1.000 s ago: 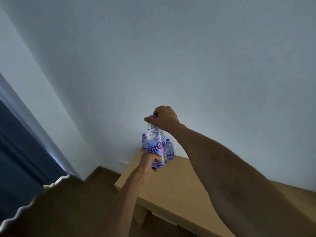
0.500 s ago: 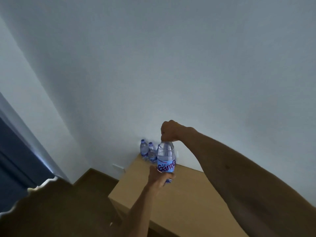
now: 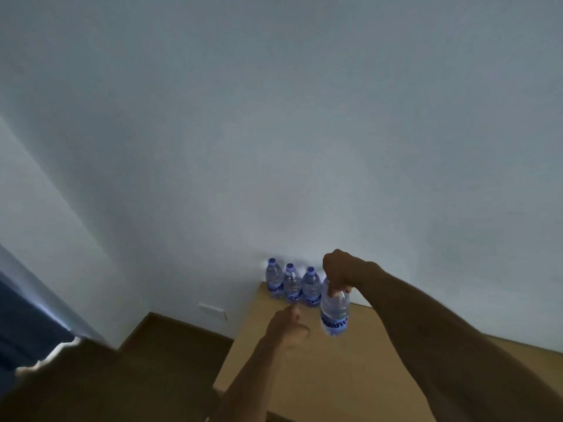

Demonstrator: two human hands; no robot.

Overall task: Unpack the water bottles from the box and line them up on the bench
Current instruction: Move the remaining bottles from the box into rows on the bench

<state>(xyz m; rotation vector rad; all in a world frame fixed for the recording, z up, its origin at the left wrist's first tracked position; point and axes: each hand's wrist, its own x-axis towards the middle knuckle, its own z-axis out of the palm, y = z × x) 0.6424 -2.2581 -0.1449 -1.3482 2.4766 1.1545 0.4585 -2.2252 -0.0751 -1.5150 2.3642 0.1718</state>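
A water bottle (image 3: 334, 315) is gripped by its top in the right hand (image 3: 339, 274), fingers curled round the neck, held upright just beside a row of three bottles (image 3: 292, 286) stood on the bench (image 3: 350, 367) at the wall. Left hand (image 3: 288, 328) is loosely open, nothing held, near the bottle's base.

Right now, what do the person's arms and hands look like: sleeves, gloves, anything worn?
Both forearms are bare as far as the frame shows; no sleeve edge is in view. The left hand and right hand wear no gloves. No watch, band or ring can be made out at either wrist, though the dim, soft picture could hide a small one. No markings show.
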